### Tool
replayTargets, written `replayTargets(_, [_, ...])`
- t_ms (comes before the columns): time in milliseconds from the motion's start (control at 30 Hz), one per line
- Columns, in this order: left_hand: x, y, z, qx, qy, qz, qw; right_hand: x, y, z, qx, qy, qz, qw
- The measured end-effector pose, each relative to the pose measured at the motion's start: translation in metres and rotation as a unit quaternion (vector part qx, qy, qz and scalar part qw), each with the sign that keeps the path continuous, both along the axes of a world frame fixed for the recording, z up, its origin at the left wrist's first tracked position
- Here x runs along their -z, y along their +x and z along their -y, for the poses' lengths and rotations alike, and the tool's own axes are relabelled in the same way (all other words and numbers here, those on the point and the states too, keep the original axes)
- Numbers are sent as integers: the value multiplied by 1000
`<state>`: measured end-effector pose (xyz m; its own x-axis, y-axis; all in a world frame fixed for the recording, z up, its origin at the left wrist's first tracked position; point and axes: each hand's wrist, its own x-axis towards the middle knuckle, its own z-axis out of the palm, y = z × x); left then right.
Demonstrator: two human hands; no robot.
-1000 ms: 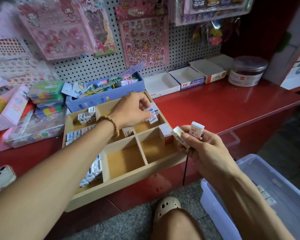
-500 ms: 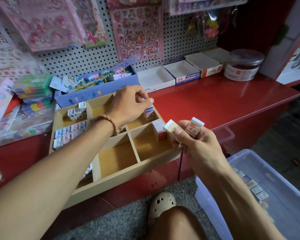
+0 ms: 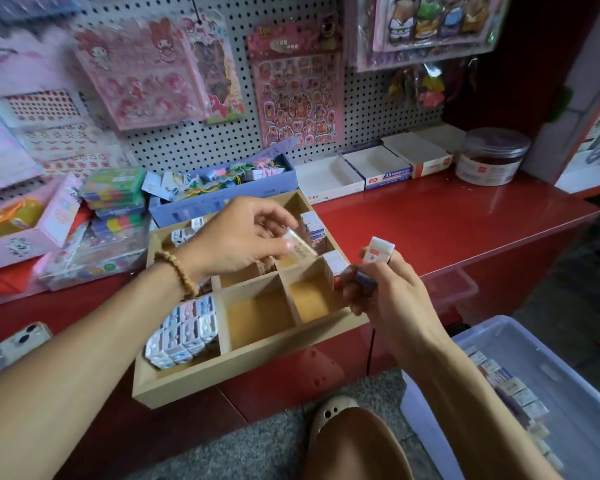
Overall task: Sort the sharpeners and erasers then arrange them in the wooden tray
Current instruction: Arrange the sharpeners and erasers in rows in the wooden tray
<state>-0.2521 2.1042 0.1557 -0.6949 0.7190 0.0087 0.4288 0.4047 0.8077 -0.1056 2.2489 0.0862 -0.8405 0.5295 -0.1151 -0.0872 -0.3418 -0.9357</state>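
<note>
Fingers of your left hand (image 3: 236, 237) pinch one eraser (image 3: 300, 250) over the wooden tray (image 3: 253, 370) — your right hand (image 3: 383, 289) grips another eraser (image 3: 378, 252).

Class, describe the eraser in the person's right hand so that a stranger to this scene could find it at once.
Start at the wooden tray overhanging the red counter. Just past its right edge, the right hand holds a white eraser upright. Unlike the eraser tilted in the left hand over the tray, it stands beside the tray.
</note>
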Motion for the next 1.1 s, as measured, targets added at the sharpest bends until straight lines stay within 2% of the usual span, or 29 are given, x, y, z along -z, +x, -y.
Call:
replayTargets(67, [2, -12, 11, -33, -50, -77, 995, 4, 5, -3, -20, 78, 23, 997])
replayTargets(233, [21, -22, 20, -65, -146, -171, 972, 5, 15, -4, -46, 190, 51, 979])
replayTargets(333, [33, -23, 21, -73, -178, -206, 960, 6, 17, -5, -29, 207, 49, 977])
replayTargets(500, [47, -17, 14, -64, -156, -237, 957, 2, 19, -3, 43, 182, 38, 982])
replayTargets(667, [48, -18, 13, -90, -125, -200, 968, 2, 20, -6, 75, 150, 36, 985])
replayTargets(833, [49, -18, 16, -90, -118, -170, 974, 4, 19, -9, 75, 162, 41, 983])
replayTargets(933, [43, -16, 15, -83, -147, -223, 960, 2, 18, -10, 64, 139, 39, 987])
replayTargets(1000, [33, -10, 8, -87, -119, -260, 954, 0, 17, -9, 52, 138, 42, 988])
replayTargets(1033, [27, -4, 3, -83, -78, -231, 966, -1, 16, -9, 48, 133, 41, 989])
replayTargets(1100, [16, 12, -10, -39, 19, -79, 996, -4, 15, -7, 45, 110, 29, 993])
